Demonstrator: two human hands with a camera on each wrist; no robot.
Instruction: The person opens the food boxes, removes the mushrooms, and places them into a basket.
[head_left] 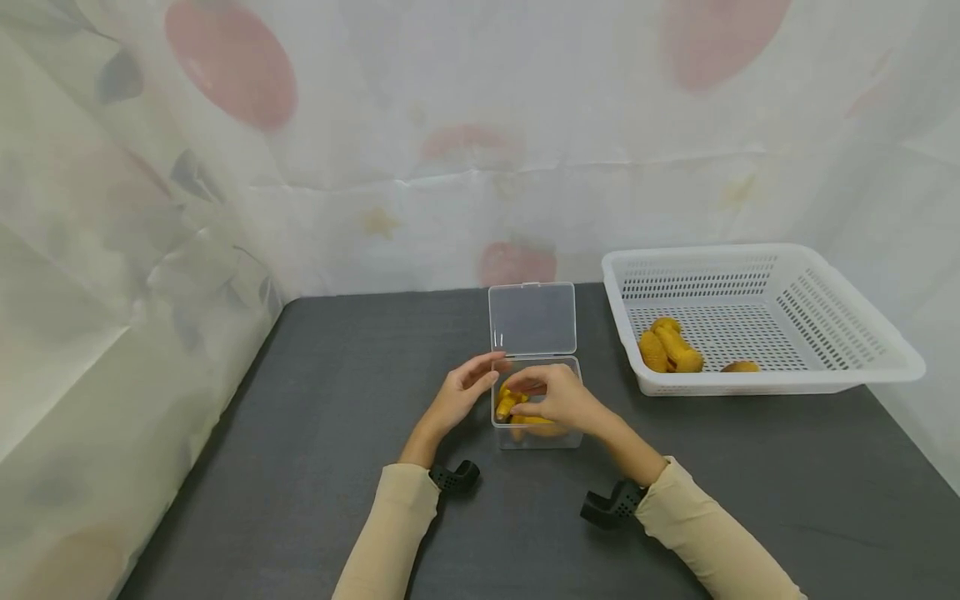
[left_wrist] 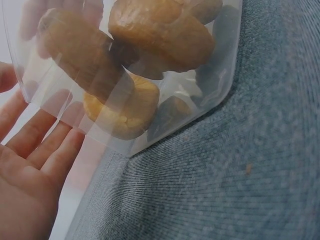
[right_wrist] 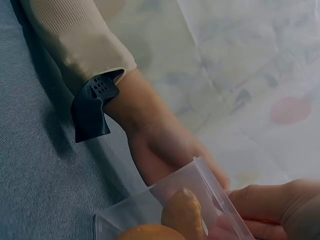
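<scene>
A clear plastic box (head_left: 517, 439) stands on the dark table with its hinged lid (head_left: 532, 319) swung open to the back. Several stubby yellow-brown pieces, mushroom-like in shape, lie inside, among them one (head_left: 506, 406) near the left wall and a thick rounded one (left_wrist: 160, 35). My left hand (head_left: 459, 394) is at the box's left side, fingers extended along the wall and rim. From the right, my right hand (head_left: 561, 400) reaches over the box opening, thumb and fingers apart with nothing seen between them. In the right wrist view the box wall (right_wrist: 135, 210) partly overlaps the left hand.
A white perforated basket (head_left: 847, 333) stands at the back right of the table (head_left: 360, 383). More yellow-brown pieces (head_left: 670, 346) lie in its left part, and a single one (head_left: 741, 367) lies near its front wall. A patterned white sheet (head_left: 420, 100) hangs behind and along the sides.
</scene>
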